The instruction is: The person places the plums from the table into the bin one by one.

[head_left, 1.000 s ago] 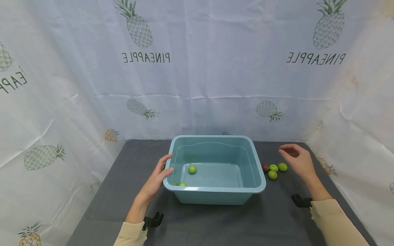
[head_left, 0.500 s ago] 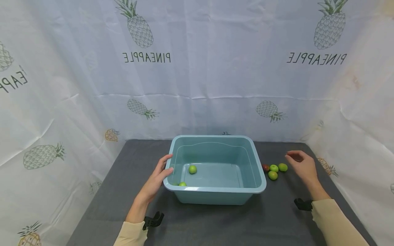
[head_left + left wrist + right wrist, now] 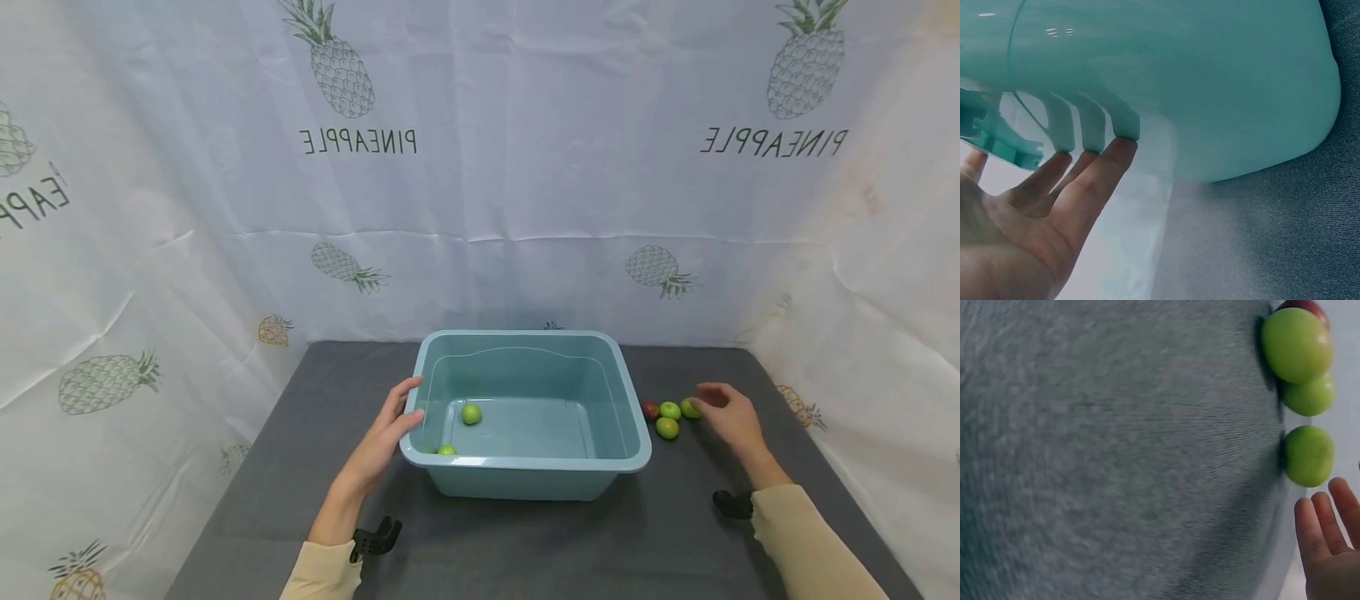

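A pale teal plastic basin (image 3: 525, 463) stands on the table with two small green round fruits (image 3: 471, 414) inside. My left hand (image 3: 375, 435) holds its left rim, thumb over the edge; in the left wrist view several fingers (image 3: 1094, 194) touch the outer wall. Right of the basin lie a dark red fruit (image 3: 649, 409) and three green ones, loosely grouped. Over the rightmost green fruit (image 3: 1310, 456) is my right hand (image 3: 731, 418), its fingers loosely bent. The right wrist view shows the fingertips just short of that fruit; the thumb is hidden there.
Dark grey cloth (image 3: 315, 467) covers the table. White fabric printed with pineapples (image 3: 480, 192) hangs behind it and along both sides. A black strap mount (image 3: 375, 537) sits on each wrist.
My right hand has shifted slightly right, then down and back left to the rightmost green fruit. The left hand and the basin have stayed in place.
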A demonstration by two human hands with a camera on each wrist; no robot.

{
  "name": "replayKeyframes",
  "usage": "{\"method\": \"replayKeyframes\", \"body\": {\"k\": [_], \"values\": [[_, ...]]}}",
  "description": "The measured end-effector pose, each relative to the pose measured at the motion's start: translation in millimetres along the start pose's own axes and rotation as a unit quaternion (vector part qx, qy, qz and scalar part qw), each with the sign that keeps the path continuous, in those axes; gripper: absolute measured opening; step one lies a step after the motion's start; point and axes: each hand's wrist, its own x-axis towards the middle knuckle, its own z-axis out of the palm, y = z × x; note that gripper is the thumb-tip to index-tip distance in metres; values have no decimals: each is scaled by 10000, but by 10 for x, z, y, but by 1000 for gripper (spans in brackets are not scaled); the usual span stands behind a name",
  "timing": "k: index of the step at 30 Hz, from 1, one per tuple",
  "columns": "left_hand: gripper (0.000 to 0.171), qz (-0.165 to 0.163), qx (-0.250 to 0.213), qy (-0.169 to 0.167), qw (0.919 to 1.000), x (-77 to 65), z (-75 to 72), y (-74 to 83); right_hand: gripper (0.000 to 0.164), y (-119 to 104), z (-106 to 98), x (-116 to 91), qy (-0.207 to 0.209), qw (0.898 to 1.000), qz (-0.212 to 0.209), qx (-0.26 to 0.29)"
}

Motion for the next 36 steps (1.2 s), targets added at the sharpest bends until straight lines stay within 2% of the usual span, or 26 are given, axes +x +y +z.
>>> {"method": "replayKeyframes", "body": {"k": [9,17,27,36], "values": [[55,-18,10,-18,10000,4,9,1,57,120,41,14,-360,9989,284,85],[55,-17,12,12,10000,-2,10,-3,58,170,46,20,-601,9979,180,183],[54,-38,30,53,10000,0,14,-8,56,189,44,33,-347,9993,91,95],[54,-46,49,63,10000,8,10,-3,56,117,-26,-32,-117,9993,63,349]]}}
